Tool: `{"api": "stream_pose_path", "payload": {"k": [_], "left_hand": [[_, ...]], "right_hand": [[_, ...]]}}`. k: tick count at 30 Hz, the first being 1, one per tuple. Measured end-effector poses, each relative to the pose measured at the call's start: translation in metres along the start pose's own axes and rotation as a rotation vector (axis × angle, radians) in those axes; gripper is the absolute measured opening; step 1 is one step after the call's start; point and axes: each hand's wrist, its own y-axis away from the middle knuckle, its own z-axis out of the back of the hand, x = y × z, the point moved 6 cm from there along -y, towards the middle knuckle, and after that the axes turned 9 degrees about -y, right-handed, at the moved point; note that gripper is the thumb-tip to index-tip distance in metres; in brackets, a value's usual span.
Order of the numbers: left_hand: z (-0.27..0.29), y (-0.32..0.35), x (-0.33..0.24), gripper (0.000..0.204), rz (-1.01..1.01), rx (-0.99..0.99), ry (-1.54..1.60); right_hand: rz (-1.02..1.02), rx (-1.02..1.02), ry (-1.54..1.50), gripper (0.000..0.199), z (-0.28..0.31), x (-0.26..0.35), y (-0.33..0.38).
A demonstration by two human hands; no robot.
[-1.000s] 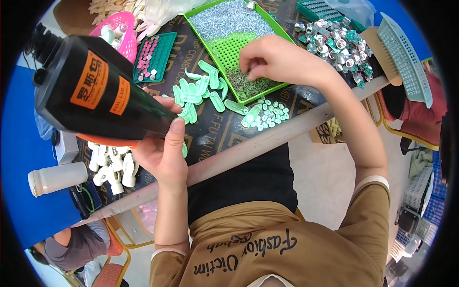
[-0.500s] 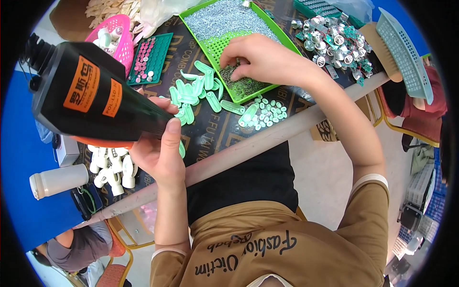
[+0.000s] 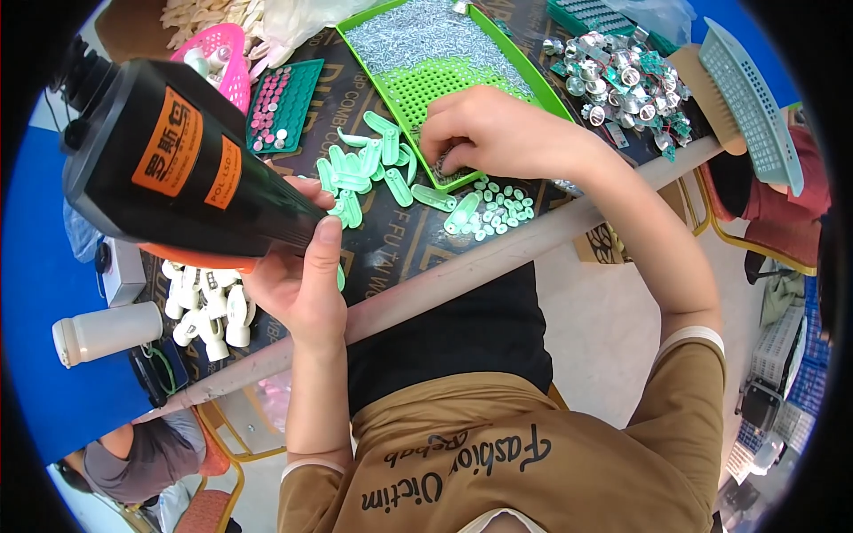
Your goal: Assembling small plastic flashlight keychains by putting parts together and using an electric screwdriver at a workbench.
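Observation:
A black electric screwdriver (image 3: 253, 191) with orange labels is gripped in my left hand (image 3: 306, 280), its thick body slanting up to the left. My right hand (image 3: 498, 133) reaches into the near end of a green tray (image 3: 410, 99), fingers bent and pinched together down among small dark screws (image 3: 450, 171). Whatever sits between those fingertips is hidden. Silver screws (image 3: 426, 40) fill the tray's far half. Beside the tray lie pale green plastic shells (image 3: 351, 169) in a loose heap, and small pale green oval pieces (image 3: 502, 213) are scattered by its near corner.
White plastic parts (image 3: 211, 306) and a white bottle (image 3: 108, 335) lie at the left. A pink basket (image 3: 236, 75) and a dark green tray of pink pieces (image 3: 306, 93) stand behind. Reflector parts with circuit boards (image 3: 626, 84) are heaped at right, near a grey-blue basket (image 3: 751, 102).
My right hand has shifted a little toward the tray's near corner, now covering most of the dark screws. The screwdriver in my left hand has tipped and moved slightly.

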Motion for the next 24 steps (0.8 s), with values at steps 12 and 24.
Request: {"api": "stream_pose_path", "payload": {"k": [12,24], "left_hand": [[0.001,0.0,-0.001,0.038,0.01,-0.019,0.011],[0.002,0.002,0.0,0.038,0.006,-0.033,0.005]], "right_hand": [[-0.036,-0.088,0.111,0.009,0.008,-0.006,-0.005],[-0.006,-0.205,0.116,0.011,0.015,-0.009,-0.006]]}}
